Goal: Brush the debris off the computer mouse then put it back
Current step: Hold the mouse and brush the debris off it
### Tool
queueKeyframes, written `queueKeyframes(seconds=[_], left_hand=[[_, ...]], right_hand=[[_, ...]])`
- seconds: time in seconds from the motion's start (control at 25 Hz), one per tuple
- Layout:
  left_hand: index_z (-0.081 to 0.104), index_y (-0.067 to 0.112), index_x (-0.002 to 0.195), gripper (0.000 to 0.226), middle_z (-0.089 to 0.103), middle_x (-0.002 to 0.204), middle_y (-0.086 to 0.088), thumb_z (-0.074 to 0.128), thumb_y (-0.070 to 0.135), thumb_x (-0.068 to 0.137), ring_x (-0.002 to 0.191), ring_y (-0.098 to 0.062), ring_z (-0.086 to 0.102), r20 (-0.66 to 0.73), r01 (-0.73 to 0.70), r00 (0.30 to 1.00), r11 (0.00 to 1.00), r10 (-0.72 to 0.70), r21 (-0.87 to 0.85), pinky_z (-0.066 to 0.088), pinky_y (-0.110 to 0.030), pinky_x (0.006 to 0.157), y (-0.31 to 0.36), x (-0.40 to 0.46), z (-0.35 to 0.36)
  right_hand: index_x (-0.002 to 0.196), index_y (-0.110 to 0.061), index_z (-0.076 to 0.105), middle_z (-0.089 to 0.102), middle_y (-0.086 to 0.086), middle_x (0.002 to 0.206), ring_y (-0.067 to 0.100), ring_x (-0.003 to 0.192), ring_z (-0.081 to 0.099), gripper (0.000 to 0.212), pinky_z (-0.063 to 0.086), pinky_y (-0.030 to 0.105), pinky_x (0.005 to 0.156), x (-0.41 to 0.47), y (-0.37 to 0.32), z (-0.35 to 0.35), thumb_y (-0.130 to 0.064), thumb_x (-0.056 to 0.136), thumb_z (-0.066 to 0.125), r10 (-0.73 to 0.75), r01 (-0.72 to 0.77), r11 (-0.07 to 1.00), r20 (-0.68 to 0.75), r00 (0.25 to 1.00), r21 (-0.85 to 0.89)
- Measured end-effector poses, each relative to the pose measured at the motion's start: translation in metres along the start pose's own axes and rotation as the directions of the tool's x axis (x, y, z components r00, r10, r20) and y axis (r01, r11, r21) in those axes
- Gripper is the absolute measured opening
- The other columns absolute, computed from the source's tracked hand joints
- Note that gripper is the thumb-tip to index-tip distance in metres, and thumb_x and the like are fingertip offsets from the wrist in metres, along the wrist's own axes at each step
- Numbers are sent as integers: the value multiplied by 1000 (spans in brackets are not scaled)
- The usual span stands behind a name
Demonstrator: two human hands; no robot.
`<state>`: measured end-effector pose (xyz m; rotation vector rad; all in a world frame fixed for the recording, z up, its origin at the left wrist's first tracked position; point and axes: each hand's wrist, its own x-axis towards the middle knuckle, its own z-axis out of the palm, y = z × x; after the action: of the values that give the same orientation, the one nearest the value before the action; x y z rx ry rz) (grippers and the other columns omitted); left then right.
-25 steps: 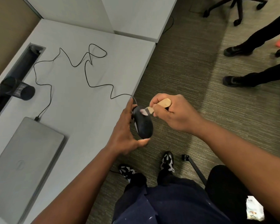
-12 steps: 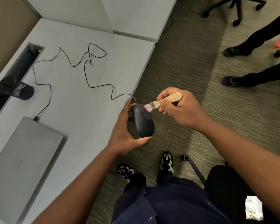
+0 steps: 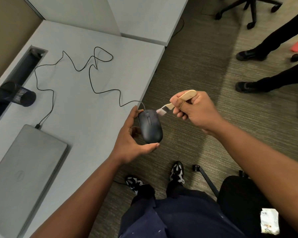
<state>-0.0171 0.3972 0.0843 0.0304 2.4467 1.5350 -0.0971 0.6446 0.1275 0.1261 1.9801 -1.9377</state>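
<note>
- Since a second ago your right hand [image 3: 196, 112] has drawn the brush [image 3: 175, 102] back off the mouse's top; the bristles [image 3: 160, 112] now sit at the front right corner of the mouse, touching or just off it, I cannot tell which. The mouse has also tipped to show its full top face.
- Nearest you: dark trousers and patterned shoes [image 3: 176, 171] on the carpet, a black chair seat [image 3: 244, 203] at your right with a crumpled white wrapper [image 3: 269, 221] on it.
- Your left hand [image 3: 129, 140] holds the computer mouse [image 3: 150, 127] in the air just off the desk edge, over the carpet. Thumb is curled under its rear end, fingertips [image 3: 135, 109] at the front by the cable; the other fingers are hidden behind the body.
- Your right hand pinches the brush's wooden handle, fingers curled round it, handle end sticking out past the knuckles.
- Progress, as I judge it: brushing is under way, mid-stroke at the front. No debris is visible on the top face at this resolution, so I cannot say how clean it is. Sides and underside are not shown.
- Left to do: finish the strokes, then set the mouse back on the desk [image 3: 86, 117].
- Farther out: the closed laptop [image 3: 21, 169] at the desk's near left, the mouse cable [image 3: 93, 73] looping slack across the desk to it, a dark mesh cup [image 3: 19, 96] by the cable slot [image 3: 22, 66].
- Farthest: other people's legs and shoes [image 3: 249, 54], a chair base [image 3: 251, 7].
</note>
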Motion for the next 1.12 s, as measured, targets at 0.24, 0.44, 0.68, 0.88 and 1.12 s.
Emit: queueKeyframes(seconds=[0.24, 0.44, 0.68, 0.88, 1.12], left_hand=[[20, 41, 164, 134, 39, 153, 34, 103, 25, 61, 109, -4, 66, 18, -45, 999, 998, 45, 42, 52, -15, 81, 6, -2, 2], [19, 28, 168, 136, 38, 161, 23, 104, 21, 61, 116, -1, 62, 23, -55, 998, 995, 54, 82, 49, -12, 87, 5, -5, 5], [18, 39, 166, 138, 37, 161, 28, 105, 28, 59, 121, -11, 63, 10, -72, 997, 993, 72, 89, 48, -14, 89, 6, -3, 4], [17, 36, 167, 139, 38, 162, 25, 105, 26, 60, 126, -16, 62, 31, -80, 997, 991, 77, 112, 47, -14, 91, 3, 0, 2], [17, 37, 167, 138, 37, 163, 23, 104, 29, 59, 127, -13, 61, 33, -90, 996, 988, 87, 124, 49, -18, 94, 6, 4, 0]], right_hand=[[108, 0, 70, 69, 9, 70, 15, 58, 60, 26, 45, 21, 52, 1, 1, 7, -19, 106, 52, 200, -203, 939, 43, 979, 277], [99, -4, 70, 69, 8, 69, 14, 58, 59, 21, 45, 19, 51, 11, 5, 5, -18, 103, 55, 271, -235, 931, -98, 957, 280], [104, -3, 69, 71, 8, 72, 12, 59, 63, 22, 50, 19, 53, 11, 8, 6, -21, 105, 56, 291, -269, 898, -12, 957, 348], [94, -5, 71, 71, 7, 70, 12, 58, 62, 21, 49, 20, 54, 15, 11, -2, -19, 103, 57, 289, -234, 914, -128, 949, 333], [97, -4, 70, 71, 7, 70, 13, 61, 62, 22, 50, 20, 55, 17, 10, 5, -18, 104, 55, 354, -309, 891, -84, 931, 332]])
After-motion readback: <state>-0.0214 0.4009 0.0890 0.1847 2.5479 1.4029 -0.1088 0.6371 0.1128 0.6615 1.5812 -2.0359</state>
